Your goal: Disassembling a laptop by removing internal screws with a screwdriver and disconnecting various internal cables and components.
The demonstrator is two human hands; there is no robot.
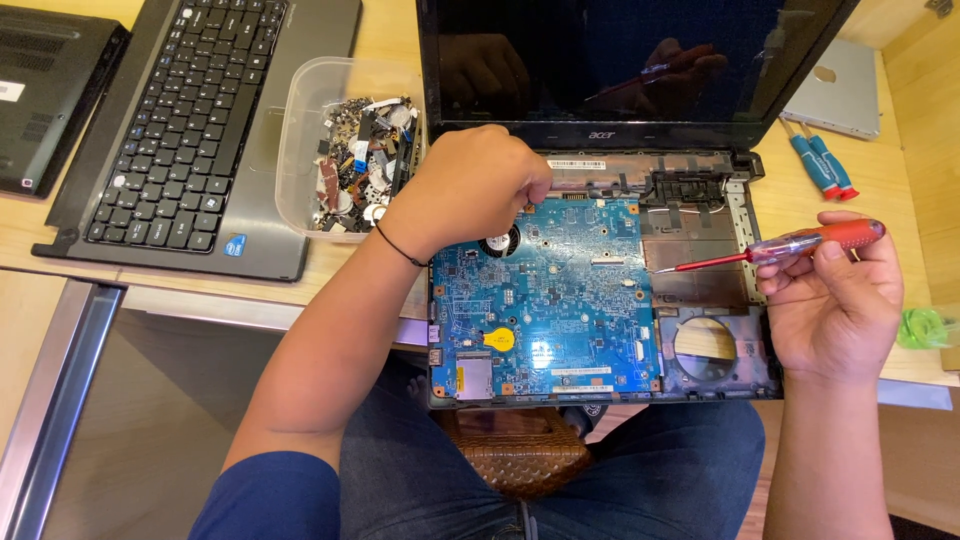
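Left hand [470, 185] pinched narrow on top edge of blue motherboard [545, 300], nearer it; right hand [835, 300] gripping red screwdriver [775, 245], shaft horizontal, tip pointing left toward board's right edge

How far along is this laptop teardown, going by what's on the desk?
Done: the keyboard cover lies off to the side, leaving the blue motherboard bare, and the plastic tub holds loose small parts. In hand: the left hand pinches something at the board's top edge; the right hand holds a red screwdriver. Left: the board still sits in the laptop base, with the screen attached.
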